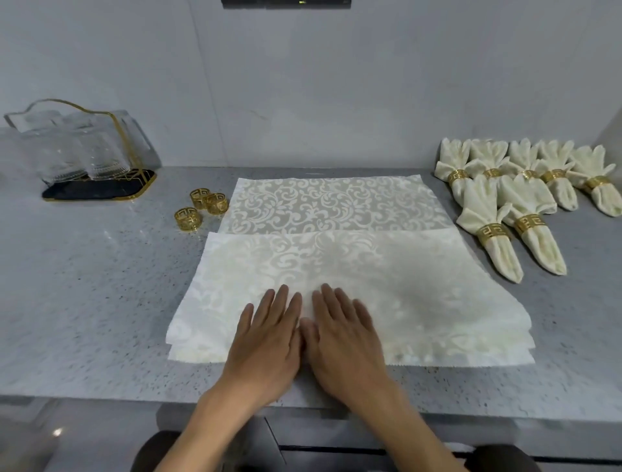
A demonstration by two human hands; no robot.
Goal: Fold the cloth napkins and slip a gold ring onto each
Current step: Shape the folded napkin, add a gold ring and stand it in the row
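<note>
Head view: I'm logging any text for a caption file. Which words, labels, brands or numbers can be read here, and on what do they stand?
None can be read.
Dark panel at the top edge: a small greenish lit mark, too small and blurred to read.
Loose gold rings: a cut-out key pattern, no letters.
Cloth napkin: a scroll pattern only.
Ringed napkins: the same key pattern on their rings, no text.

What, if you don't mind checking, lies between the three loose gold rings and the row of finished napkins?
In the head view, only the flat damask napkin, folded partway, spans the counter between the loose gold rings and the finished napkins.
</note>
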